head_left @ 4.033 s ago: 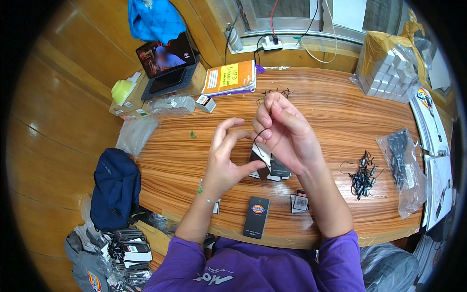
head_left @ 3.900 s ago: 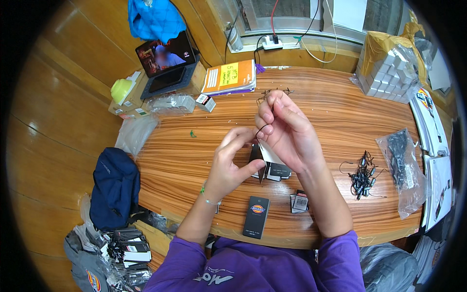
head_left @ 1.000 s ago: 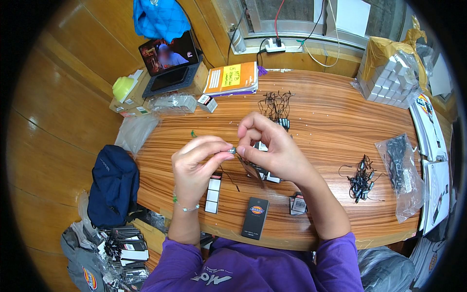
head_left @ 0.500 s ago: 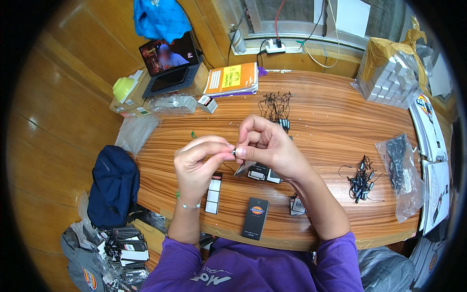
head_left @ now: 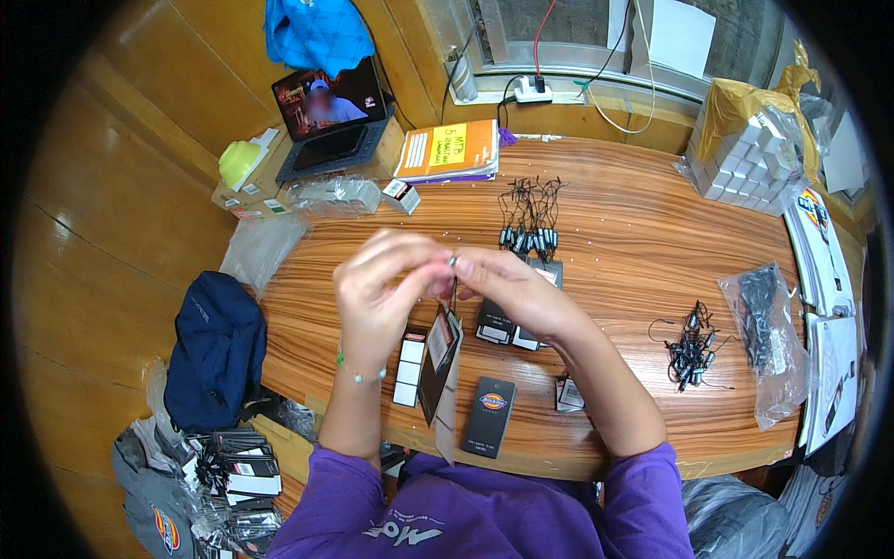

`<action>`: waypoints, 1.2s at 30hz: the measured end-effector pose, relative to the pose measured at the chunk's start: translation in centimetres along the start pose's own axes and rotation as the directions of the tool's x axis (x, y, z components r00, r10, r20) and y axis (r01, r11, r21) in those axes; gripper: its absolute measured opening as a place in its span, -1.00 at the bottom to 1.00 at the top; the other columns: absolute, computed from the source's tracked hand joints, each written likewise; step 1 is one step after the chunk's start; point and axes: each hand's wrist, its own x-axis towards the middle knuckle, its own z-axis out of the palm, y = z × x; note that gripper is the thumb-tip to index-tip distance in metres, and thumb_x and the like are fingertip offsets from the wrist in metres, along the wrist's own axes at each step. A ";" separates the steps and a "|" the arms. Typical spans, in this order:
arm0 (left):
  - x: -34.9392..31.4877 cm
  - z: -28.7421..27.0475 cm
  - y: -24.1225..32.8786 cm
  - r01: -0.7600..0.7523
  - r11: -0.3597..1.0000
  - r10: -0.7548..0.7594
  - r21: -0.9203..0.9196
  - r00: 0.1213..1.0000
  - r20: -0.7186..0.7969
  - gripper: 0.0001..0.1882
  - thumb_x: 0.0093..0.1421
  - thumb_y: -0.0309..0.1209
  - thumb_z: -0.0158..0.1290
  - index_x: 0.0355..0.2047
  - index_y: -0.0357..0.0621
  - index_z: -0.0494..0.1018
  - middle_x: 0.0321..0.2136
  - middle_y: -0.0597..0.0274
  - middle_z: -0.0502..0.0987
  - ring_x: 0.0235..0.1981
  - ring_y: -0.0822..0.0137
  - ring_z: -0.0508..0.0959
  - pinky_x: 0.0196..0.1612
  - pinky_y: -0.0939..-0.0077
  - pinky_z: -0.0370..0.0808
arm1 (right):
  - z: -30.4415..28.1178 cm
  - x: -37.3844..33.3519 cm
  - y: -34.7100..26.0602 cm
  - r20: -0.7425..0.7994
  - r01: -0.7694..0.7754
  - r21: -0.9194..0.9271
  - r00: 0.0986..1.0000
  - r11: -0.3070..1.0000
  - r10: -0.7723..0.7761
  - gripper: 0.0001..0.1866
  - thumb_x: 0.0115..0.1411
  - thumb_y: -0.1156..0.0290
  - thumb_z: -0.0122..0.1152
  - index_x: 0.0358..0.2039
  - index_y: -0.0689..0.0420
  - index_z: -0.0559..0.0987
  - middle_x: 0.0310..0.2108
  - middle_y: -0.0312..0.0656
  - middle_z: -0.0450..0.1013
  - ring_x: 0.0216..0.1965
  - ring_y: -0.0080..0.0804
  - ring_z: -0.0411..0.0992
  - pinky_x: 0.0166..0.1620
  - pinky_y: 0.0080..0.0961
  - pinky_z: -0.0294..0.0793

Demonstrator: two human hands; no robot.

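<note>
Black tags (head_left: 433, 384), hanging lower than before, left hand (head_left: 372, 282) meeting right hand (head_left: 523, 291), fingers (head_left: 412, 255) pinching a small cord fastener (head_left: 453, 262)

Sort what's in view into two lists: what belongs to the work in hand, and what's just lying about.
Likely work in hand:
cord pinched by left hand and right hand
hanging tags
bunched black cords
flat dark tag
label strip

Apparently lying about:
navy bag
lit tablet
orange notebook
lime bowl

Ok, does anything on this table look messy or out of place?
The pile of black strings on the right looks messiest: it lies tangled, loose ends straying, while the farther bunch of strings is laid out fairly evenly. Nothing looks clearly damaged.
</note>
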 end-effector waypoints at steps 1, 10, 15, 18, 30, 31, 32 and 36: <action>0.9 0.3 -0.5 -0.032 0.999 0.031 0.044 0.999 0.031 -0.94 -0.08 -0.59 0.15 -0.53 -0.31 0.53 -0.47 0.15 0.53 -0.37 0.33 0.49 -0.26 0.51 0.40 | -0.4 -0.1 0.2 0.003 -0.031 0.051 1.000 0.998 0.031 -0.72 0.25 0.22 -0.07 -0.35 0.16 0.48 -0.43 -0.29 0.46 -0.29 -0.60 0.37 -0.21 -0.63 0.31; -2.0 6.1 -2.4 0.346 0.788 -0.287 -0.510 0.938 0.194 -0.62 0.23 -0.41 -0.12 0.02 -0.17 0.07 -0.07 0.16 0.24 -0.05 0.39 0.29 0.05 0.51 0.18 | -4.6 0.5 0.1 -0.298 0.178 0.490 0.954 0.854 -0.028 -0.75 0.26 0.28 -0.11 -0.41 0.18 0.44 -0.46 -0.26 0.38 -0.37 -0.52 0.34 -0.23 -0.57 0.32; -1.2 7.2 -3.9 0.536 0.435 -0.386 -0.723 0.837 0.388 -0.62 0.29 -0.16 -0.28 0.04 -0.02 0.07 -0.06 0.24 0.24 -0.07 0.37 0.33 -0.04 0.41 0.23 | -5.6 0.8 0.6 -0.365 0.256 0.502 0.929 0.826 -0.066 -0.77 0.26 0.30 -0.13 -0.41 0.17 0.41 -0.46 -0.23 0.37 -0.37 -0.47 0.34 -0.21 -0.53 0.33; -0.9 8.2 -5.4 0.548 0.529 -0.462 -0.648 0.826 0.321 -0.61 0.28 -0.17 -0.23 0.05 -0.01 0.07 -0.06 0.26 0.24 -0.07 0.35 0.34 -0.05 0.41 0.23 | -5.7 0.7 0.4 -0.364 0.275 0.514 0.928 0.812 -0.084 -0.80 0.26 0.32 -0.15 -0.36 0.16 0.38 -0.50 -0.22 0.37 -0.38 -0.43 0.35 -0.24 -0.54 0.35; -0.7 9.8 -4.4 0.631 0.420 -0.367 -0.652 0.775 0.514 -0.40 0.12 -0.58 0.00 0.11 -0.10 -0.02 -0.21 0.14 0.45 -0.14 0.44 0.43 -0.05 0.58 0.35 | -7.4 0.4 -0.3 -0.478 0.263 0.241 0.870 0.934 -0.122 -0.81 0.29 0.34 -0.19 -0.29 0.15 0.37 -0.48 -0.21 0.42 -0.40 -0.50 0.39 -0.25 -0.61 0.37; -0.8 10.0 -4.5 0.626 0.439 -0.354 -0.645 0.780 0.515 -0.42 0.13 -0.58 -0.01 0.11 -0.10 -0.01 -0.21 0.14 0.46 -0.14 0.45 0.43 -0.05 0.58 0.35 | -7.7 0.4 -0.2 -0.491 0.253 0.208 0.862 0.945 -0.122 -0.81 0.29 0.34 -0.20 -0.29 0.15 0.37 -0.48 -0.22 0.42 -0.40 -0.51 0.39 -0.25 -0.61 0.37; -1.1 10.1 -4.9 0.621 0.459 -0.344 -0.636 0.784 0.517 -0.43 0.13 -0.58 -0.01 0.11 -0.11 0.01 -0.21 0.14 0.46 -0.15 0.46 0.43 -0.05 0.59 0.35 | -7.9 0.3 -0.1 -0.487 0.247 0.221 0.866 0.944 -0.113 -0.82 0.29 0.35 -0.20 -0.29 0.15 0.37 -0.49 -0.23 0.41 -0.40 -0.51 0.39 -0.25 -0.61 0.37; -1.9 10.6 -6.0 0.621 0.526 -0.315 -0.581 0.777 0.546 -0.40 0.13 -0.61 -0.04 0.15 -0.07 -0.01 -0.20 0.14 0.45 -0.15 0.47 0.43 -0.07 0.60 0.36 | -8.0 0.5 -0.1 -0.531 0.247 0.239 0.843 0.939 -0.087 -0.84 0.29 0.36 -0.19 -0.31 0.13 0.37 -0.53 -0.27 0.36 -0.46 -0.53 0.35 -0.30 -0.62 0.35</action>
